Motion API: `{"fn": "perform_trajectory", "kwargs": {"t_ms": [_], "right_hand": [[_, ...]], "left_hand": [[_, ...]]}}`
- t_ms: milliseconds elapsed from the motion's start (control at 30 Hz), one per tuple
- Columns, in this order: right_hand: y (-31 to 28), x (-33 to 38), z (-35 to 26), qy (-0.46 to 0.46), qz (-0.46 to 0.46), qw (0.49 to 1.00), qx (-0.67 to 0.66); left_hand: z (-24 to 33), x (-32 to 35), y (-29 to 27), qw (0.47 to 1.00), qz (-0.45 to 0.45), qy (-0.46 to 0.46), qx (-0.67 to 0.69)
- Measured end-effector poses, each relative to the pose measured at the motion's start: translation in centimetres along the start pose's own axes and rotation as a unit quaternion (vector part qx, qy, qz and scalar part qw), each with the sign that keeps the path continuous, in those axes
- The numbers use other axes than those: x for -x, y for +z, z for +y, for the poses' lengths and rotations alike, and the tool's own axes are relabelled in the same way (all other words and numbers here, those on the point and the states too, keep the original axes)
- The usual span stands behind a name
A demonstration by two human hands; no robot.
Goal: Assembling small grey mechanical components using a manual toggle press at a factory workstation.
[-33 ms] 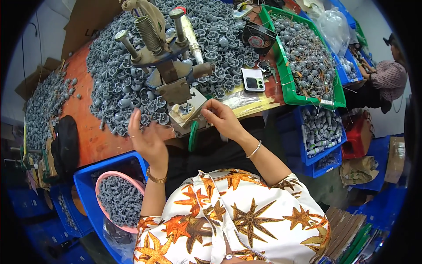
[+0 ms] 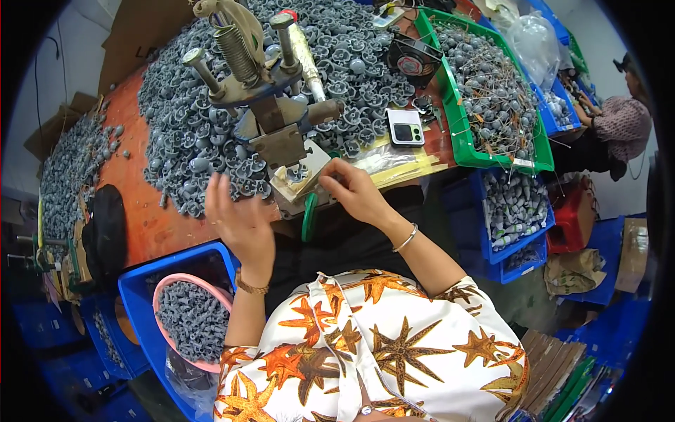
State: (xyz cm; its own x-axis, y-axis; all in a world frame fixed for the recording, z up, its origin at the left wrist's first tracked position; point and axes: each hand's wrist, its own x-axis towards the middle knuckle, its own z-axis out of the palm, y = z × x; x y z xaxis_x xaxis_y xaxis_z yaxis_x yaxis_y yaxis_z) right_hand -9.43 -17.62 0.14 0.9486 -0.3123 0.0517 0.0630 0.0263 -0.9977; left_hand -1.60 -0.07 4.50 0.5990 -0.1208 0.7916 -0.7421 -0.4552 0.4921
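Note:
My left hand (image 2: 247,228) is raised at the front edge of the bench, left of a metal press, its fingers stretched out and slightly blurred. Nothing shows in it. Over on the right, my right hand (image 2: 357,193) has curled fingers at the side of the press's pale metal fixture (image 2: 318,160). Whatever those fingertips pinch, if anything, is hidden. A small grey plastic piece (image 2: 298,173) sits in the fixture. Above it stands the press head (image 2: 278,144), with a spring (image 2: 237,56) and two posts. Loose grey plastic clips (image 2: 200,169) lie heaped behind both hands.
A green tray (image 2: 458,130) of grey balls with thin pins stands at the right, by a small fan (image 2: 415,63) and a phone (image 2: 406,129). Below left, a pink basin (image 2: 159,299) of grey parts sits in a blue bin (image 2: 140,281). Another person (image 2: 622,130) sits far right.
My left hand has shifted slightly right and nearer the press. My right hand has moved a little left against the fixture. The press looks unchanged.

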Motion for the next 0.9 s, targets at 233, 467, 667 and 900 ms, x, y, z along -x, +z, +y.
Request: {"fn": "perform_trajectory", "kwargs": {"t_ms": [233, 467, 667, 900], "right_hand": [[1.4, -0.2, -0.9, 0.028, -0.109, 0.993, -0.028], [1.6, -1.0, -0.2, -0.020, 0.026, 0.990, 0.134], [2.8, -1.5, 0.3, -0.130, 0.078, 0.936, 0.317], [3.0, -1.1, 0.6, -0.167, 0.078, 0.901, 0.392]], "left_hand": [[2.0, 2.5, -0.1, 0.924, -0.279, -0.166, 0.204], [-0.5, 2.3, 1.6, 0.941, -0.273, -0.127, 0.157], [-2.5, 2.3, 3.2, 0.954, -0.243, -0.114, 0.134], [-3.7, 1.7, 3.4, 0.943, -0.284, -0.117, 0.130]]}}
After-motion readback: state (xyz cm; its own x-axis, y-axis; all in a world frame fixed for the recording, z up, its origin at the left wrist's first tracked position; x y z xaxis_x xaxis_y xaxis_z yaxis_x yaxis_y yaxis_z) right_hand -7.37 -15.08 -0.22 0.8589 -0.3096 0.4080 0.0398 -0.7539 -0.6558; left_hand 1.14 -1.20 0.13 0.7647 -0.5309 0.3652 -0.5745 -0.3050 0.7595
